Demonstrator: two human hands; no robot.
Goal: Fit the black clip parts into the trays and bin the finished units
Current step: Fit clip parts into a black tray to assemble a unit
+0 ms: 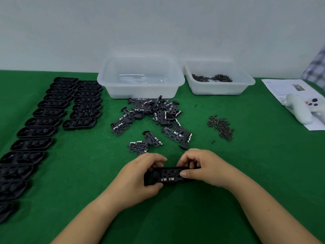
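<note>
The green table point(246, 173) holds lots of stuff. On the left, 2 long rows of black trays point(44, 122) wait, approx 20 or more, and they look not yet fitted. So I think the job is near its start.

The big clear bin point(140, 78) at the back looks almost empty. I can't tell if any done units are in it. The white bin point(219, 80) next to it has a few small dark bits inside.

In the middle lies a pile of black clip parts point(154, 115) w/ little silver tabs. Lots left to fit. To the right is a small heap of tiny dark pins point(220, 127).

Near the front, the left hand point(140, 175) and right hand point(202, 168) both grasp one black tray point(168, 174), fingers closed on its ends. A clip part sits in it. It is just above the table, close to the person. I think this one is being pressed in now, not binned yet.

Far right, a paper sheet point(281, 87) has print, too small to read. A white controller point(299, 110) lies on it, no brand seen.
</note>
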